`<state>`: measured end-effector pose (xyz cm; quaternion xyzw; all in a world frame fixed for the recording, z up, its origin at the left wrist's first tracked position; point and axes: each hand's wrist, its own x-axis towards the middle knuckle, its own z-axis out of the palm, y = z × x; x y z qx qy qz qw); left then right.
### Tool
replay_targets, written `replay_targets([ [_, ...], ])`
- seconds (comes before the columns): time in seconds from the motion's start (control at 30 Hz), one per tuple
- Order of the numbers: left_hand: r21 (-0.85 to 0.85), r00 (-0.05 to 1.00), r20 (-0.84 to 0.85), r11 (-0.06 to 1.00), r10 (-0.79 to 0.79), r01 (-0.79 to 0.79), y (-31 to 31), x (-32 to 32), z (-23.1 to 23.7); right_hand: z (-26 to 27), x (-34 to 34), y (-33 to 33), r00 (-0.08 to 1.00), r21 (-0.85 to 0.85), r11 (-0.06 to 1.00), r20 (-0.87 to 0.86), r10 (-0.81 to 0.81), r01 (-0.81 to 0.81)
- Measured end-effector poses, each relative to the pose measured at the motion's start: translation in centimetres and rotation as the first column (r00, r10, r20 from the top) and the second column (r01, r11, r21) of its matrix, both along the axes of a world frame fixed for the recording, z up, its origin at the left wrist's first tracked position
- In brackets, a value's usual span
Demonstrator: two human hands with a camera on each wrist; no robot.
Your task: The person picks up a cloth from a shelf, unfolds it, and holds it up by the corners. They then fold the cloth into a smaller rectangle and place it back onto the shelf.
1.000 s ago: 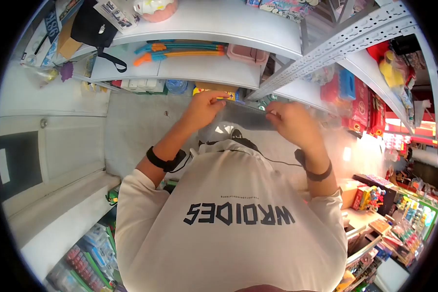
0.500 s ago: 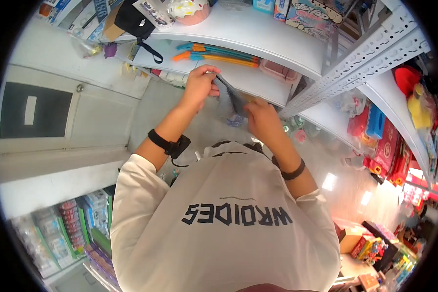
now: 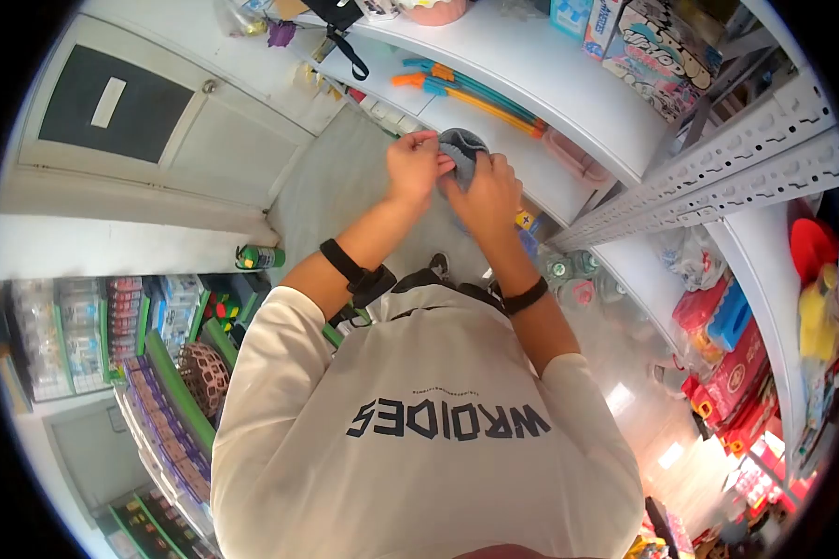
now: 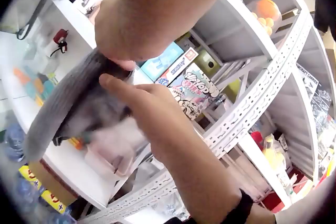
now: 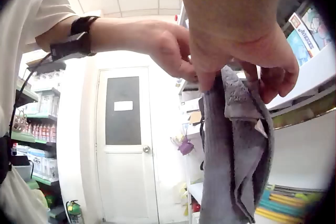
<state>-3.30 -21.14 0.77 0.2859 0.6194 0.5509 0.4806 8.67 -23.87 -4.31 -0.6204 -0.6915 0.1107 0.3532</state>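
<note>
A grey cloth [image 3: 463, 149], towel-like with a small pale tag, hangs folded between the two hands at chest height. My left hand [image 3: 412, 170] pinches its upper edge from the left. From the other side, my right hand [image 3: 490, 194] grips the top, its thumb on the near face and its fingers over the far edge. In the right wrist view the folds of the cloth [image 5: 236, 145] drop below the right hand [image 5: 239, 45], with the left hand's fingertips close by its thumb. The left wrist view has the cloth [image 4: 68, 98] drooping under both hands.
White shelves [image 3: 522, 70] curve ahead, with orange and blue stick-like toys [image 3: 480, 93] on one. A perforated metal post [image 3: 718, 177] rises at the right. A door [image 3: 158, 102] stands at the left, and a green fire extinguisher [image 3: 259, 257] is near the wall.
The cloth, earlier spread wide between the hands, is now folded and bunched. My hands have come close together. The head view has turned toward the door.
</note>
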Motion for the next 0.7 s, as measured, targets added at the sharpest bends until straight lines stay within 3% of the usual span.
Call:
replay_targets([
  [0.17, -0.023, 0.998, -0.058, 0.999, 0.031, -0.032, -1.3, -1.2, -0.4, -2.5, -0.3, 1.1, 0.999, 0.032, 0.999, -0.012, 0.042, -0.042],
  [0.33, -0.163, 0.986, -0.164, 0.985, 0.036, -0.063, -3.5, -3.6, -1.0, -2.9, 0.6, 0.0, 0.976, 0.102, 0.972, -0.022, 0.215, -0.211],
  [0.47, -0.266, 0.986, -0.168, 0.962, 0.018, -0.063, -5.8, -6.2, -2.7, -2.5, 1.4, -1.7, 0.950, -0.002, 0.951, -0.041, 0.310, -0.310],
  [0.53, -0.361, 0.991, -0.128, 0.933, -0.033, -0.015, -6.7, -7.5, -3.9, -3.1, 1.9, -2.2, 0.884, -0.038, 0.883, -0.018, 0.467, -0.468],
  [0.7, -0.457, 0.973, -0.172, 0.887, -0.154, 0.060, -9.6, -9.1, -4.7, -2.9, 3.6, -2.9, 0.761, -0.071, 0.760, -0.143, 0.633, -0.646],
])
